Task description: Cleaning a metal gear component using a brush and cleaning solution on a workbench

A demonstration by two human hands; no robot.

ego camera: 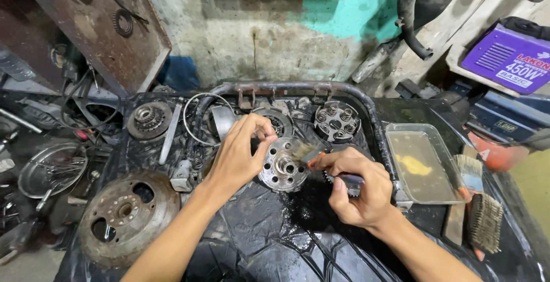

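Note:
My left hand (240,153) grips the rim of a round metal clutch part (282,172), holding it tilted over the black greasy work surface (269,230). My right hand (358,187) holds a small paintbrush (309,154) whose bristles touch the right upper edge of that part. The brush handle is mostly hidden in my fist.
A rusty round disc (129,216) lies at front left. Behind are a geared hub (149,120), a wire ring (203,116) and a clutch plate with springs (336,121). A clear tray of murky liquid (421,164) and two brushes (481,213) sit at the right.

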